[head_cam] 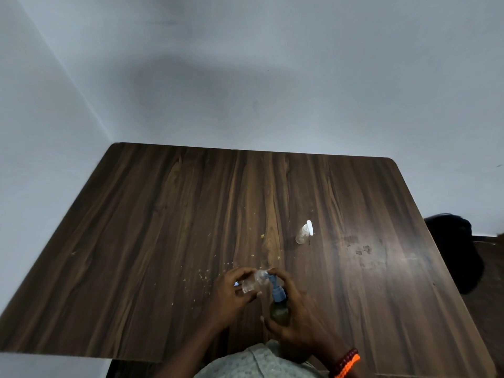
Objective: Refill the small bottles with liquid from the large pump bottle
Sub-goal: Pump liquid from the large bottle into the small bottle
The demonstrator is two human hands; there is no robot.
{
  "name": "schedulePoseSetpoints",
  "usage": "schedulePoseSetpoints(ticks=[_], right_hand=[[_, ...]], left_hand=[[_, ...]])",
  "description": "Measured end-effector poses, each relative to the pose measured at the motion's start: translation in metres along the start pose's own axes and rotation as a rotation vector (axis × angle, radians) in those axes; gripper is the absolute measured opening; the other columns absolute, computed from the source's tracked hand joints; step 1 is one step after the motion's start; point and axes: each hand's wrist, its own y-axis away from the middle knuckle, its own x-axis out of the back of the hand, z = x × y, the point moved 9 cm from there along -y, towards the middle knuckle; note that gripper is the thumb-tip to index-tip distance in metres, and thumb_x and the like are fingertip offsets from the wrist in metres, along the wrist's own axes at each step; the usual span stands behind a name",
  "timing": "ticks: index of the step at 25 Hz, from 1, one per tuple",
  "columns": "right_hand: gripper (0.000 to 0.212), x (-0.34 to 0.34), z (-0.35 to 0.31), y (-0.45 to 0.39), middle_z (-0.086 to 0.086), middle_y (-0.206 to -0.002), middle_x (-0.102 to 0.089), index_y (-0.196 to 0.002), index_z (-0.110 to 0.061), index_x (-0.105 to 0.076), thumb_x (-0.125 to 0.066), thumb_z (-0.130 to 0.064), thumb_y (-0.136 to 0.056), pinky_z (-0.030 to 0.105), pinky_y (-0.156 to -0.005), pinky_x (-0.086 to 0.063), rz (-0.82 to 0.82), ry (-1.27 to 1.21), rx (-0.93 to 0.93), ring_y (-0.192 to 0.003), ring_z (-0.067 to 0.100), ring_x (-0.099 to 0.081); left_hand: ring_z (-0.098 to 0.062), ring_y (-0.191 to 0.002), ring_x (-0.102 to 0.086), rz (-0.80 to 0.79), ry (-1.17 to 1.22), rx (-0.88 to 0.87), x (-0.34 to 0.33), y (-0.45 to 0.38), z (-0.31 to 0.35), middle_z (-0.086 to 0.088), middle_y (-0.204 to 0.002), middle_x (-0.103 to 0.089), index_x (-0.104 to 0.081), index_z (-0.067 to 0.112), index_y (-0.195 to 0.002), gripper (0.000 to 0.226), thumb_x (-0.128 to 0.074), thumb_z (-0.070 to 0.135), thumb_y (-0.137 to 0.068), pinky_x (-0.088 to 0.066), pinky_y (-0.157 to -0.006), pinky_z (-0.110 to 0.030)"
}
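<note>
Nearest to us, our grey patterned shirt (259, 364) is showing at the bottom edge, and just beside it our right wrist is wearing a dark red bead bracelet (345, 358) and an orange braided band (349, 367). We are holding both hands close together above the near part of the dark wood-grain worktop (163, 227). Our right hand (294, 315) is wrapping around the large pump bottle (278, 311), fingers clamped on its dark greenish body, with the blue pump head (276, 289) rising above them. Our left hand (231, 293) is gripping a small clear bottle (255, 282), tilted on its side, its mouth meeting the blue nozzle; we cannot tell whether liquid is passing. A second small bottle (302, 235) with a white cap (309, 227) is lying on the worktop, well apart from our hands, farther back and to the right. Pale yellowish crumbs (203, 274) are dotting the surface near our left hand. A dark object (461, 249) is sitting beyond the worktop's right edge.
</note>
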Motion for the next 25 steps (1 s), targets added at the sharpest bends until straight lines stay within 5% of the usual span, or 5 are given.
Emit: schedulePoseSetpoints(ticks=[8, 11, 15, 21, 25], right_hand=[[0.075, 0.001, 0.001, -0.002, -0.01, -0.088, -0.071, -0.137, -0.054, -0.028, -0.077, -0.049, -0.08, 0.028, -0.072, -0.063, 0.028, 0.013, -0.023, -0.078, 0.005, -0.073], [0.089, -0.001, -0.002, -0.003, -0.01, -0.107, -0.073, -0.151, -0.05, -0.019, -0.076, -0.05, -0.082, 0.03, -0.085, -0.063, -0.006, 0.008, -0.017, -0.091, 0.007, -0.075], [0.098, -0.002, -0.007, -0.003, -0.022, -0.149, -0.045, -0.158, -0.047, -0.006, -0.072, -0.056, -0.086, 0.023, -0.112, -0.046, -0.041, 0.025, 0.035, -0.13, -0.001, -0.055], [0.069, 0.003, -0.009, -0.002, -0.014, -0.104, -0.069, -0.134, -0.053, -0.031, -0.077, -0.044, -0.084, 0.025, -0.081, -0.061, 0.054, -0.048, 0.002, -0.093, 0.005, -0.071], [0.088, 0.0, -0.01, -0.004, -0.019, -0.133, -0.061, -0.153, -0.046, -0.019, -0.075, -0.051, -0.085, 0.028, -0.102, -0.056, 0.009, -0.036, 0.004, -0.117, 0.002, -0.066]], left_hand=[[-0.008, -0.107, -0.074, -0.035, -0.052, -0.009, -0.004, 0.002, -0.004, 0.011, -0.112, -0.078, -0.078, 0.032, -0.114, 0.038, -0.082, 0.038, -0.077, -0.064, -0.094, -0.045], [-0.006, -0.107, -0.074, -0.021, -0.045, -0.013, -0.001, 0.001, -0.001, 0.014, -0.112, -0.078, -0.076, 0.041, -0.111, 0.035, -0.082, 0.042, -0.077, -0.064, -0.094, -0.041], [-0.003, -0.106, -0.074, 0.004, -0.055, -0.023, 0.003, 0.001, 0.0, 0.02, -0.111, -0.077, -0.074, 0.052, -0.106, 0.035, -0.085, 0.037, -0.076, -0.063, -0.095, -0.034], [-0.007, -0.107, -0.074, -0.036, -0.094, -0.028, -0.001, 0.001, -0.005, 0.014, -0.111, -0.078, -0.078, 0.037, -0.113, 0.033, -0.083, 0.036, -0.08, -0.064, -0.094, -0.042], [-0.013, -0.111, -0.074, -0.026, -0.042, 0.02, -0.001, -0.002, -0.01, 0.007, -0.116, -0.079, -0.078, 0.025, -0.119, 0.039, -0.088, 0.027, -0.081, -0.061, -0.1, -0.048]])
